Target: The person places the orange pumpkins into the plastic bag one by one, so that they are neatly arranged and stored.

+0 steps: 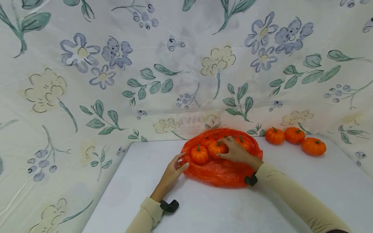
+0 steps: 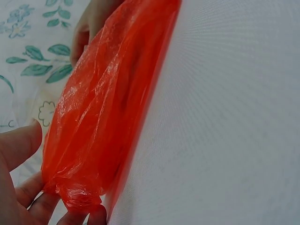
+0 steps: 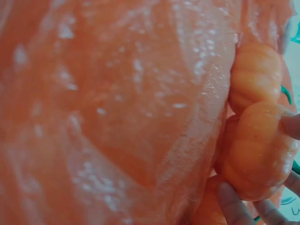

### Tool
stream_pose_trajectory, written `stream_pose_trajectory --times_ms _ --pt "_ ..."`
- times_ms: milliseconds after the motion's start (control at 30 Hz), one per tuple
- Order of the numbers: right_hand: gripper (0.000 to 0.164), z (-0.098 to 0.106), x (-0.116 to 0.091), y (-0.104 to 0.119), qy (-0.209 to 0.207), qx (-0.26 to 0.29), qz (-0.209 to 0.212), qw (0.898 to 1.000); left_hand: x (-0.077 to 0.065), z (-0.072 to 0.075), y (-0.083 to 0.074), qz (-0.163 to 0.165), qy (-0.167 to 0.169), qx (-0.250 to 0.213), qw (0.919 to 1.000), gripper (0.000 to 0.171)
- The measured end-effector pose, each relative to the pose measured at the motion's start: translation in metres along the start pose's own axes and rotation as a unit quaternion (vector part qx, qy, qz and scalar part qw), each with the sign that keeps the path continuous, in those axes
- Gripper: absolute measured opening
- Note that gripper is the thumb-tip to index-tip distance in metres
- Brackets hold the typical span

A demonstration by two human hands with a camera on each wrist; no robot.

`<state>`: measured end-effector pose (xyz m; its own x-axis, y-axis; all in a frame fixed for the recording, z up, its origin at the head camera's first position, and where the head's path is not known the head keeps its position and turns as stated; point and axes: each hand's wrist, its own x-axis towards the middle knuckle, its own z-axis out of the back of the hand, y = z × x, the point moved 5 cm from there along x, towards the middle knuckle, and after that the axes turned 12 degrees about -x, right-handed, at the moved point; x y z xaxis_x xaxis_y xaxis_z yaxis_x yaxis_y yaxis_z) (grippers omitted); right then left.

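Note:
A red plastic bag (image 1: 215, 176) lies on the table with its mouth spread wide and several small orange pumpkins in it. My right hand (image 1: 236, 152) reaches over the bag and grips one pumpkin (image 1: 215, 149) between thumb and fingers. In the right wrist view, fingertips (image 3: 229, 199) press against that pumpkin (image 3: 260, 150), and another pumpkin (image 3: 255, 75) sits beside it. My left hand (image 1: 172, 173) is at the bag's left edge, near a pumpkin (image 1: 199, 154). The left wrist view has its fingers touching the bag's gathered edge (image 2: 82, 194), with the thumb held apart.
To the right of the bag, three more pumpkins, one of them the nearest pumpkin (image 1: 313, 146), stand on the white table (image 1: 215, 210). A flower-patterned cloth (image 1: 186, 64) hangs behind and at the sides of the table. Both wrists wear dark bands.

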<state>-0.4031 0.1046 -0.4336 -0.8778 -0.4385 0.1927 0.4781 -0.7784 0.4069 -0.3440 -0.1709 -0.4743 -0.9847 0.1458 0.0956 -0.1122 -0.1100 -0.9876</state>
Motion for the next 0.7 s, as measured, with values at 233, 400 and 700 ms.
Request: stream_pose_trajectory --times_ms 233,400,700 --pt "0.060 -0.014 -0.003 -0.003 0.021 0.005 -0.009 1.000 0.000 0.001 0.001 -0.009 0.010 0.002 0.9999 0.057" --pt "0.062 -0.014 -0.003 -0.004 0.017 0.010 -0.019 1.000 0.002 0.001 -0.001 -0.016 0.007 0.000 0.9998 0.055" --pt "0.066 -0.017 -0.005 -0.002 0.029 -0.010 -0.034 0.999 -0.001 0.001 0.000 -0.012 0.012 0.000 0.9999 0.055"
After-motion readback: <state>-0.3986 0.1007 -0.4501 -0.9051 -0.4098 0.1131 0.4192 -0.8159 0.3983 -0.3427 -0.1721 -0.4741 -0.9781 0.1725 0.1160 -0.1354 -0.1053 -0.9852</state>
